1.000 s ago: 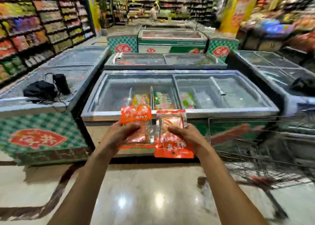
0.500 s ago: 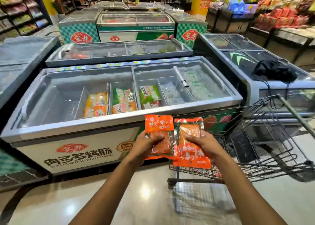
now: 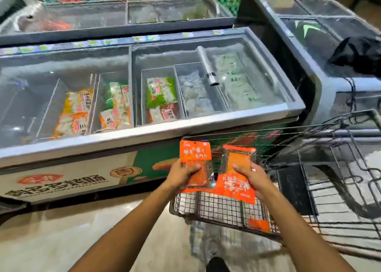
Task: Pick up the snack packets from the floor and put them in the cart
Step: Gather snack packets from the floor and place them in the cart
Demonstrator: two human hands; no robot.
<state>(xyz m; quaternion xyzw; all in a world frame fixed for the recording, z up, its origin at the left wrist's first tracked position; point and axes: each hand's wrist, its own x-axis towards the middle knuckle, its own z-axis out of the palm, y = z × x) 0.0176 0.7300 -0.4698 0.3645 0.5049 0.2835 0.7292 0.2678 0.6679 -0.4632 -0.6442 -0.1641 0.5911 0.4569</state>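
Packets off the floor, one pinched in the left hand, one in the right hand, poised over the cart — only the drop remains, by my reckoning.

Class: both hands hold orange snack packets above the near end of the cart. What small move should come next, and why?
Probably lower both and let go: the left hand and right hand each grip a packet already over the cart basket.

A glass-topped chest freezer stands on glossy beige floor; further freezers stand behind and right of it.
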